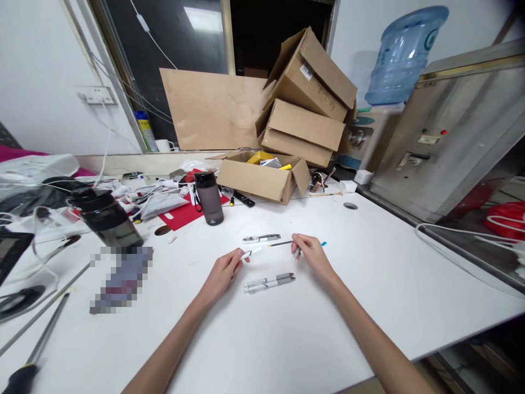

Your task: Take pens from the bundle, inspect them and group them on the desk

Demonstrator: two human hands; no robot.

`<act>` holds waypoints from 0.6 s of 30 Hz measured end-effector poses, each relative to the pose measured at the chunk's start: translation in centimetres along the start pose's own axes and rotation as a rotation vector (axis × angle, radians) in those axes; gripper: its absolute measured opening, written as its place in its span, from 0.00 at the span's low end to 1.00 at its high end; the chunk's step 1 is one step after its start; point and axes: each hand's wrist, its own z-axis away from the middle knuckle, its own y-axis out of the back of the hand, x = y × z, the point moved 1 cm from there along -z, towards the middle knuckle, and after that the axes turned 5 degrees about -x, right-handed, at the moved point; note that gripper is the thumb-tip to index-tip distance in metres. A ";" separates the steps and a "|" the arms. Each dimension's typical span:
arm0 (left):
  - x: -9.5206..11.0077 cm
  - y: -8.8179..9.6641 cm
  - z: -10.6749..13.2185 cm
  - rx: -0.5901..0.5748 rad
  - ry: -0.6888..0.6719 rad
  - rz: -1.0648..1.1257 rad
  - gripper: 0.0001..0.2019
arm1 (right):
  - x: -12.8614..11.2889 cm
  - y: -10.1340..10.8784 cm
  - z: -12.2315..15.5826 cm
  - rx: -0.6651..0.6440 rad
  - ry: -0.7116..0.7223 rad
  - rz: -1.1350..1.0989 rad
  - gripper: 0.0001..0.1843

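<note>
My left hand [225, 271] is closed on a white pen barrel [251, 253], which points right. Between the hands runs a thin dark pen refill [281, 243] with a yellowish bit near its left end, close to the barrel's tip. The fingertips of my right hand [309, 254] pinch the refill's right end, and a short grey pen part [296, 253] shows beneath those fingers. Behind the hands a clear-and-dark pen [261, 238] lies on the white table [287, 334]. Nearer to me, white-and-grey pens [268, 283] lie side by side. A small blue piece [324, 244] sits beside my right hand.
A dark bottle [209, 200] stands on the table, near an open cardboard box [258, 178]. Another bottle [104, 216], cables and a screwdriver [47, 331] are at left. Stacked boxes [303, 131] lean behind. A metal cabinet [455, 137] borders the right side.
</note>
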 end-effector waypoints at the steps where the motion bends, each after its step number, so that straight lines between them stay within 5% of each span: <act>1: 0.0 0.0 0.0 0.000 0.001 -0.003 0.27 | 0.0 0.0 0.0 -0.001 0.001 0.004 0.28; 18: 0.6 -0.4 0.4 -0.006 -0.012 -0.090 0.27 | -0.5 -0.9 0.8 -0.168 -0.009 0.074 0.21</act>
